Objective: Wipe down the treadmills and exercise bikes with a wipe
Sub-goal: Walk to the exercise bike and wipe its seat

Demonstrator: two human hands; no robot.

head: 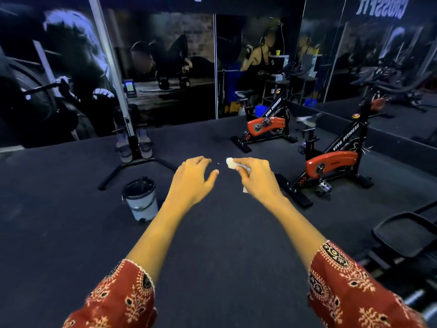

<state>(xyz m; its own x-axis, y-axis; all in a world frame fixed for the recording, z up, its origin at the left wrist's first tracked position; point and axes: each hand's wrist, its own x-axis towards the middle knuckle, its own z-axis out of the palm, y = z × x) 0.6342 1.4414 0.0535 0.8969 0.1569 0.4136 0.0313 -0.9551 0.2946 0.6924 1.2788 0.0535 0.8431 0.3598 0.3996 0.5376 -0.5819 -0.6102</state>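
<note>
A view from the head looks down over two bare forearms stretched forward above a dark gym floor (224, 245). Each arm comes out of a red sleeve (118, 297) with a cream and black pattern, at the bottom corners of the frame.

In the centre of the frame, the left hand (191, 178) hangs palm down with its fingers loosely spread and slightly bent, holding nothing. Just to its right, the right hand (256, 178) pinches a small crumpled white wipe (230, 162) between thumb and fingertips. The wipe sticks out past the fingers toward the left hand without touching it, and a further white edge shows under the palm.

At the right of the frame stands the nearer exercise bike (335, 162), black with a red flywheel cover and white lettering on its frame. The farther exercise bike (267, 124), of the same make, stands above it, right of centre. Neither hand touches either bike.

Left of the hands, a small grey bin (139, 200) with a dark liner sits on the floor. Above it is a machine with two grey footrests (132, 143) and a sloping rail. Dark wall murals (165, 62) fill the upper left, and a mirror (378, 55) fills the upper right. A black tubular frame (406, 235) shows at the lower right edge.
</note>
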